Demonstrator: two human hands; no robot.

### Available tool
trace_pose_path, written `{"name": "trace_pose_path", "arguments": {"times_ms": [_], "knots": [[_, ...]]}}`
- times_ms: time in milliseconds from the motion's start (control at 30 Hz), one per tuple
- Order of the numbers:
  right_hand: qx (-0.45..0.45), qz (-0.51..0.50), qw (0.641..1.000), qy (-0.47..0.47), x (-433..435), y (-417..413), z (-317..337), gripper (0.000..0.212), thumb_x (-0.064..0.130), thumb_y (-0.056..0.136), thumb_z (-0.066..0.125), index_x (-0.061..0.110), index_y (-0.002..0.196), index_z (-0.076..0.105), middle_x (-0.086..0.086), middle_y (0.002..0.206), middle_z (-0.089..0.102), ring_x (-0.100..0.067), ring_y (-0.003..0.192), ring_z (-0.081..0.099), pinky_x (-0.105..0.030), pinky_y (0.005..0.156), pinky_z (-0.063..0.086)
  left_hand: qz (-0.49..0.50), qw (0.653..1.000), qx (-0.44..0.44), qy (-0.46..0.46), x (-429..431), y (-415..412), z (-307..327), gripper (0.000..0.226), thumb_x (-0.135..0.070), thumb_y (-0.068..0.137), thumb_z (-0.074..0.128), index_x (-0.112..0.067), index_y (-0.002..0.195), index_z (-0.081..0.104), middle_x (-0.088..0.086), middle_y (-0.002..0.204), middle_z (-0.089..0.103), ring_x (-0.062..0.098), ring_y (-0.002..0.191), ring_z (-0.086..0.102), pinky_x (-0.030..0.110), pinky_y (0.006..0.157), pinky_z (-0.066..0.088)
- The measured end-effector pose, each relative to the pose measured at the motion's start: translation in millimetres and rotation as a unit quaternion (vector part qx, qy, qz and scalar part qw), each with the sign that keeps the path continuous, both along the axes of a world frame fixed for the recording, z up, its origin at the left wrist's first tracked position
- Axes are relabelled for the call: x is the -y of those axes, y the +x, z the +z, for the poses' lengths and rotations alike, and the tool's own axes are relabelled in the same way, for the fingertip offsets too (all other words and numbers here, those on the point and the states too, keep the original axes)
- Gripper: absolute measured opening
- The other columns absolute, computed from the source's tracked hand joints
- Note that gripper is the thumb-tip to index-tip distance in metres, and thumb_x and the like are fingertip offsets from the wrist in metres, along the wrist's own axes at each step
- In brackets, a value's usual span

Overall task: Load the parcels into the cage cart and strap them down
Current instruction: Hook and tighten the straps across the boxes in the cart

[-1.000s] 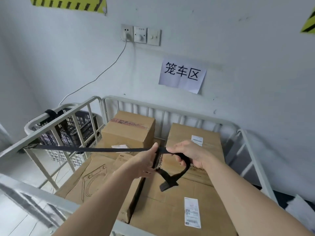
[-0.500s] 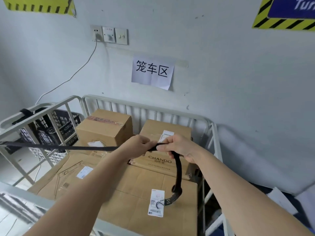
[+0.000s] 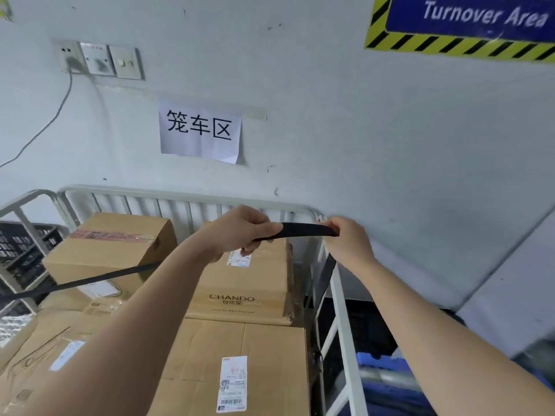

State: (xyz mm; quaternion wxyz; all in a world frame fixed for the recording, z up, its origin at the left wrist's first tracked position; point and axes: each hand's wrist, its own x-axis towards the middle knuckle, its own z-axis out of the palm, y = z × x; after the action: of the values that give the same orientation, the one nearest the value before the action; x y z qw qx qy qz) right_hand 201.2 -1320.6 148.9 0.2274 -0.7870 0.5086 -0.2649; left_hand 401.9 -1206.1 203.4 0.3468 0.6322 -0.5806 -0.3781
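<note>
A black strap (image 3: 303, 229) stretches from the cage cart's left side across the cardboard parcels to its right rail (image 3: 341, 298). My left hand (image 3: 240, 228) is closed around the strap above a box marked CHANDO (image 3: 240, 283). My right hand (image 3: 348, 241) pinches the strap's end just over the top right corner of the white cage cart (image 3: 180, 192), and the loose end hangs down beside the rail. Another box (image 3: 111, 247) stands at the back left, and larger flat boxes (image 3: 240, 355) lie in front.
The wall is close behind the cart, with a paper sign (image 3: 199, 132), a socket panel (image 3: 99, 60) with a cable, and a Turnover Area sign (image 3: 468, 22). A black crate (image 3: 21, 253) sits left of the cart. Blue items (image 3: 387, 373) lie low on the right.
Both hands have carried the strap to the right, from over the middle of the boxes to the right rail. The hands have moved apart, and the view has swung right.
</note>
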Motion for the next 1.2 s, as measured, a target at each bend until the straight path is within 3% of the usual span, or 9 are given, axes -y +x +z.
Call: {"name": "trace_pose_path", "arguments": {"times_ms": [133,267,533,633,733,833,900,1067,1200], "knots": [[0.017,-0.111,0.991,-0.077,19,-26,4,0.037,0.033,0.097,0.051,0.021,0.062,0.047,-0.001,0.072,0.052,-0.021,0.062,0.049,-0.027,0.050,0.031,-0.040,0.999,-0.010,-0.007,21,-1,2,0.047,-0.035,0.095,0.057,0.006,0.072,0.051,0.003,0.047,0.041,0.017,0.045,0.037,0.029,0.071,0.039],[0.049,-0.213,0.970,-0.109,29,-50,7,0.045,0.045,0.098,0.046,0.015,0.065,0.047,-0.004,0.079,0.052,-0.025,0.064,0.048,-0.027,0.048,0.029,-0.078,0.996,-0.025,0.021,36,-4,-8,0.040,-0.034,0.095,0.056,-0.004,0.069,0.050,0.005,0.048,0.041,0.018,0.046,0.037,0.026,0.067,0.040],[0.157,-0.313,0.935,-0.060,48,-105,-3,0.053,0.058,0.094,0.044,0.012,0.069,0.048,0.003,0.062,0.047,-0.016,0.056,0.044,-0.026,0.050,0.032,-0.119,0.986,-0.050,0.101,47,-22,-46,0.036,-0.031,0.097,0.052,-0.006,0.071,0.056,0.006,0.049,0.045,0.020,0.050,0.043,0.023,0.063,0.042],[0.113,-0.280,0.953,0.006,55,-127,-23,0.057,0.060,0.095,0.040,0.014,0.062,0.041,0.000,0.060,0.046,-0.023,0.057,0.045,-0.031,0.052,0.033,-0.118,0.983,-0.051,0.129,52,-39,-69,0.038,-0.034,0.095,0.052,-0.004,0.073,0.055,0.004,0.050,0.047,0.018,0.051,0.043,0.018,0.063,0.042],[0.049,-0.205,0.973,0.094,63,-149,-45,0.053,0.054,0.094,0.049,0.007,0.070,0.055,-0.005,0.061,0.054,-0.034,0.060,0.060,-0.037,0.056,0.050,-0.109,0.981,-0.006,0.162,60,-62,-94,0.041,-0.034,0.097,0.053,0.003,0.079,0.058,0.003,0.053,0.052,0.015,0.050,0.045,0.026,0.069,0.041],[0.034,-0.148,0.974,0.167,70,-167,-67,0.023,0.023,0.094,0.058,0.008,0.076,0.060,-0.006,0.063,0.057,-0.030,0.059,0.063,-0.043,0.065,0.059,-0.099,0.974,0.067,0.190,64,-94,-118,0.035,-0.029,0.099,0.050,-0.006,0.074,0.058,-0.001,0.055,0.057,0.012,0.049,0.050,0.026,0.070,0.043],[-0.031,-0.110,0.980,0.164,76,-179,-80,0.018,0.006,0.088,0.053,0.017,0.074,0.056,-0.003,0.071,0.057,-0.029,0.068,0.062,-0.043,0.068,0.057,-0.096,0.968,0.088,0.214,66,-111,-136,0.031,-0.030,0.099,0.049,-0.012,0.074,0.057,-0.004,0.058,0.061,0.013,0.054,0.055,0.029,0.074,0.045],[-0.208,-0.085,0.963,0.151,86,-211,-115,0.004,0.018,0.088,0.056,0.022,0.087,0.057,-0.001,0.095,0.059,-0.024,0.082,0.057,-0.029,0.061,0.041,-0.079,0.950,0.125,0.274,61,-136,-176,0.030,-0.031,0.099,0.047,-0.015,0.077,0.059,-0.007,0.066,0.065,0.010,0.061,0.059,0.027,0.076,0.046],[-0.236,-0.094,0.946,0.203,84,-221,-136,0.010,0.025,0.091,0.050,0.023,0.095,0.059,-0.002,0.091,0.066,-0.027,0.078,0.065,-0.033,0.068,0.053,-0.086,0.929,0.157,0.324,53,-140,-202,0.029,-0.031,0.098,0.046,-0.013,0.082,0.061,-0.003,0.075,0.068,0.009,0.063,0.060,0.025,0.077,0.045]]}}
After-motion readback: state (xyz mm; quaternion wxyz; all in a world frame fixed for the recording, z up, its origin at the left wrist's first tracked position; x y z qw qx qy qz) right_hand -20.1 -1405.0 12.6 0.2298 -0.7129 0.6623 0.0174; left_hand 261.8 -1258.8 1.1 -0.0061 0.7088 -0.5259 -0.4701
